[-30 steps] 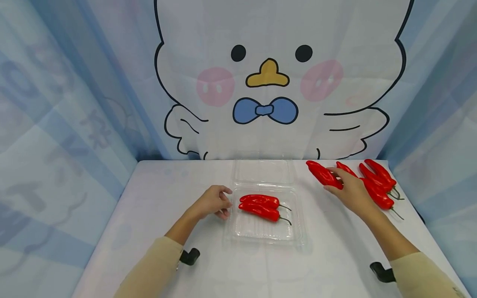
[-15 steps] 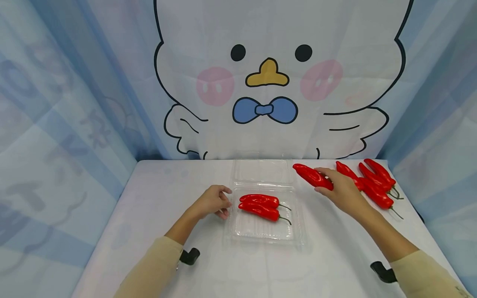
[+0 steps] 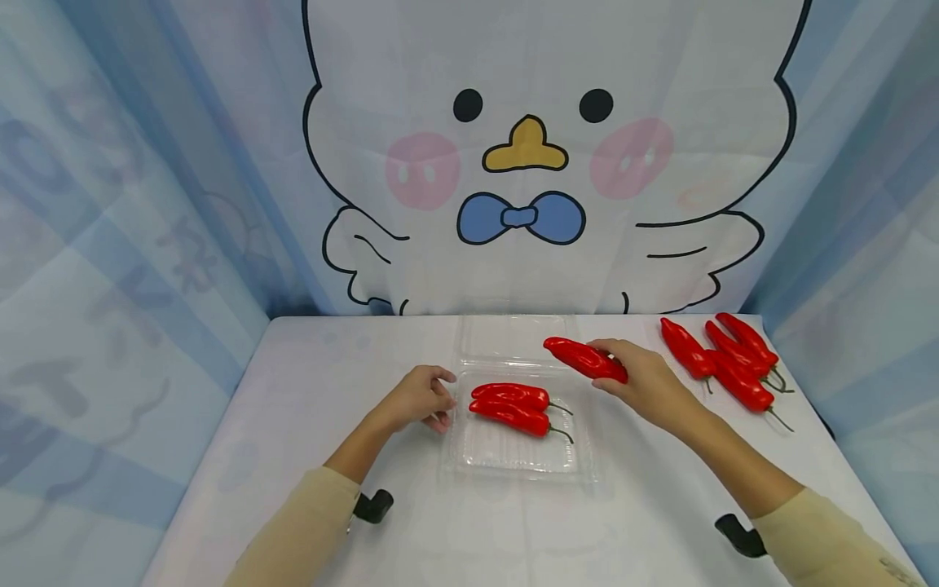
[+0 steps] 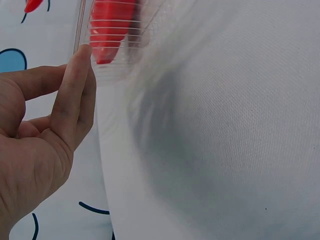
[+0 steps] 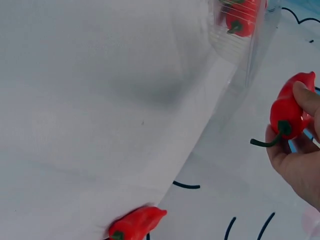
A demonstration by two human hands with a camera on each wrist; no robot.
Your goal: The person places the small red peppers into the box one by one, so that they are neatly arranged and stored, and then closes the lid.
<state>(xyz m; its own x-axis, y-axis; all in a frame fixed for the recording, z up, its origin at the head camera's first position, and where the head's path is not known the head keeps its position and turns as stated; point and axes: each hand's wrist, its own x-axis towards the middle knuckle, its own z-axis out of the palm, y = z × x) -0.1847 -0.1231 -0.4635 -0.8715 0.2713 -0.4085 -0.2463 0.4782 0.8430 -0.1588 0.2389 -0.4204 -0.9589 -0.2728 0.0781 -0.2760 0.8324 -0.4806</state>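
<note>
My right hand [image 3: 645, 383] grips a red chili pepper [image 3: 583, 359] above the back right part of a clear plastic clamshell box [image 3: 513, 465]. In the right wrist view the pepper's green stem hangs out below the thumb. Two more red peppers [image 3: 509, 408] lie side by side in the box, stems to the right. My left hand [image 3: 418, 399] is at the box's left edge. In the left wrist view its straight fingers [image 4: 72, 100] reach up to the rim, apparently touching it; nothing is gripped there that I can see.
Several red peppers [image 3: 741, 379] lie at the table's back right corner. The box's raised clear lid [image 3: 513, 336] is at the back edge of the white table [image 3: 330, 489]. Behind hangs a curtain [image 3: 528, 269] with a cartoon bird.
My right hand has carried its pepper leftward, away from the other peppers, to over the box's right side. The left hand and the box have stayed in place.
</note>
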